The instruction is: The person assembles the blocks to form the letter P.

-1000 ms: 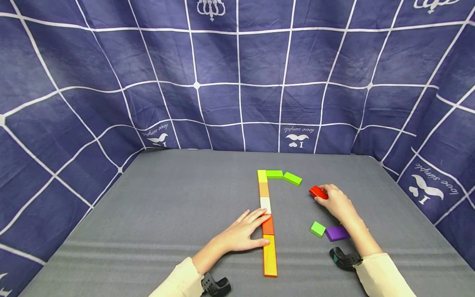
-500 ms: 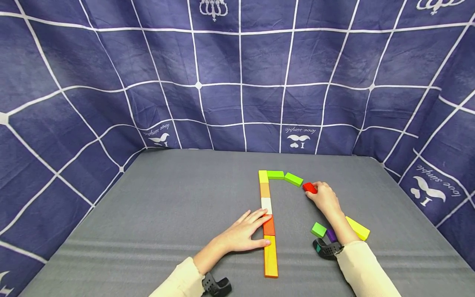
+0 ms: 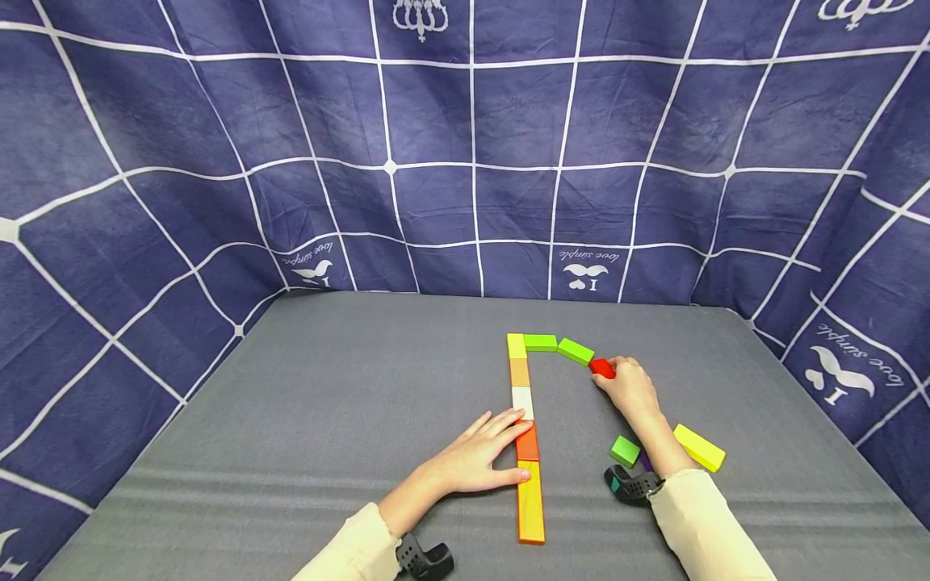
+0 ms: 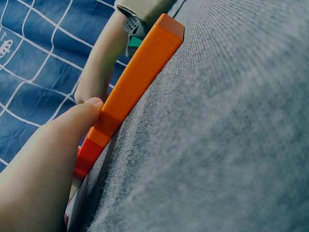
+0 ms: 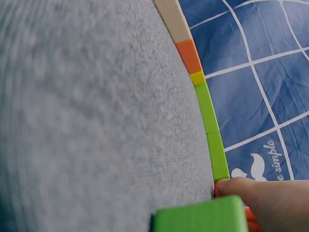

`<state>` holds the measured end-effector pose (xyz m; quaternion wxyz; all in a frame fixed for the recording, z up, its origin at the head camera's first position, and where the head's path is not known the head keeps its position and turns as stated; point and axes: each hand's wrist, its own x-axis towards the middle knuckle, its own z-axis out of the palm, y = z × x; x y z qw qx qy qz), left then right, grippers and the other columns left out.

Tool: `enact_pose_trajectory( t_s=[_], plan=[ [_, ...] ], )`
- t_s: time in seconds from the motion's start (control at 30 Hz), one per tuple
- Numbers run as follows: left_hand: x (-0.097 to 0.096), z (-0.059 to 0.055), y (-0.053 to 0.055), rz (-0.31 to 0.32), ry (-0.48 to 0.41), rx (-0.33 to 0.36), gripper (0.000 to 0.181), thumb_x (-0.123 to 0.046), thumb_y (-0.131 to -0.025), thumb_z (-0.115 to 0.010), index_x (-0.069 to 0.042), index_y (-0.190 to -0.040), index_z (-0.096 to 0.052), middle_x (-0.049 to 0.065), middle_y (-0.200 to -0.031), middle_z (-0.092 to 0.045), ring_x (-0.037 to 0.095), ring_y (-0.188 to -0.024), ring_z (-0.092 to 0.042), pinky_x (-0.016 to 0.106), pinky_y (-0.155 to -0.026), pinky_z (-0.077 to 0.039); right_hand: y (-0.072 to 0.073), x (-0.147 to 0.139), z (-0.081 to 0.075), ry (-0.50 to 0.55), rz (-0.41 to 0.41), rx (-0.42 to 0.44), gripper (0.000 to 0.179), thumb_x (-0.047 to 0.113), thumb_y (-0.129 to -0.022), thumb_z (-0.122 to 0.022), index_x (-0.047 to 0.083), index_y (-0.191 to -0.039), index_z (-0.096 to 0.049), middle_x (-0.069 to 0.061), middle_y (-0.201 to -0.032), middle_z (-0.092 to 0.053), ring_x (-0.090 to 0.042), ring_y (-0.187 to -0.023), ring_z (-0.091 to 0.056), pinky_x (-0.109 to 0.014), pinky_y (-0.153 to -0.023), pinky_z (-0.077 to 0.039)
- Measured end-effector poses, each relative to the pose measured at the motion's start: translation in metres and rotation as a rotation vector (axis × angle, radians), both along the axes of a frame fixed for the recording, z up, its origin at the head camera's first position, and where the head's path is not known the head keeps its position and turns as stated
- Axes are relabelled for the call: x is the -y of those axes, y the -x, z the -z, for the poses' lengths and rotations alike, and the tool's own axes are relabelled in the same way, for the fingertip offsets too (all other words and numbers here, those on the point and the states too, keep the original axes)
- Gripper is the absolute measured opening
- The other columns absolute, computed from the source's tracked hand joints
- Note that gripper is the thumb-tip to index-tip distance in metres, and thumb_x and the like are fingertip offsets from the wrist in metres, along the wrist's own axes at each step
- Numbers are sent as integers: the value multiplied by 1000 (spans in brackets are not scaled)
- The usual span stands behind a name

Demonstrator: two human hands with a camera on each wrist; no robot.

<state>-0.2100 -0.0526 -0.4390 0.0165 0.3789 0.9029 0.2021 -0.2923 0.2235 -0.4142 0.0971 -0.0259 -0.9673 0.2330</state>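
My right hand [image 3: 630, 389] pinches a small red block [image 3: 601, 368] at the end of two bright green blocks [image 3: 540, 343]. In the right wrist view the thumb [image 5: 239, 187] presses on the red block beside the second green block [image 5: 218, 157]. My left hand [image 3: 472, 460] lies with spread fingers on a straight row. Its fingertips rest around the white block [image 3: 522, 403] and the red-orange block [image 3: 527, 442], while its thumb touches the long orange-yellow block [image 3: 531, 508]. Farther up that row are a tan-orange block [image 3: 519, 372] and a yellow block [image 3: 517, 346].
Beside the right forearm lie a loose green block [image 3: 625, 452], a purple block [image 3: 646, 461] partly hidden by the arm, and a long yellow block [image 3: 699, 448]. A blue checked curtain [image 3: 436, 202] borders the grey table [image 3: 327, 387] at the back and sides.
My right hand has carried the red block leftward to the end of the green blocks, uncovering the long yellow block and covering most of the purple one. The left hand has stayed put.
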Motion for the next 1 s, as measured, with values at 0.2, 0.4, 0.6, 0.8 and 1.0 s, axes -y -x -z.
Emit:
enact_pose_trajectory(
  t_s=[0.2, 0.4, 0.6, 0.8, 1.0],
  plan=[
    [0, 0, 0, -2, 2, -12, 66, -57, -86, -45, -26, -142, -29, -6, -150, -24, 7, -139, -18, 41, -116, -15, -2, 3, 1, 6, 12, -37, 45, 24, -81, -63, -11, -108, -57, -29, -101, -57, -42, -84, -57, -51, -73, -46],
    [0, -1, 0, -2, 7, -13, 66, -56, -86, -46, -26, -142, -29, -5, -150, -25, 8, -139, -19, 40, -116, -15, -4, 6, -1, 2, 39, -3, 48, 28, -81, -62, -11, -108, -55, -28, -97, -56, -40, -79, -56, -49, -69, -46],
    [0, 0, 0, 1, 8, -15, 66, -56, -86, -45, -26, -142, -29, -6, -150, -25, 7, -139, -19, 40, -116, -15, -7, 6, -6, 1, 57, 69, 52, 34, -84, -57, -9, -115, -52, -28, -104, -54, -42, -86, -56, -51, -69, -46],
    [-1, 0, 0, 1, 2, -11, 66, -57, -86, -45, -26, -142, -29, -5, -150, -24, 7, -139, -19, 40, -116, -15, -13, 2, -18, 2, 40, 81, 50, 32, -86, -49, -5, -120, -51, -26, -115, -52, -45, -101, -53, -57, -77, -46],
    [0, 1, 1, 1, -1, -9, 65, -56, -86, -46, -26, -142, -29, -5, -150, -24, 7, -139, -18, 41, -116, -15, -27, -5, -32, -2, -12, 70, 48, 30, -87, -49, -3, -121, -51, -23, -114, -54, -40, -101, -54, -54, -76, -46]
  ],
)
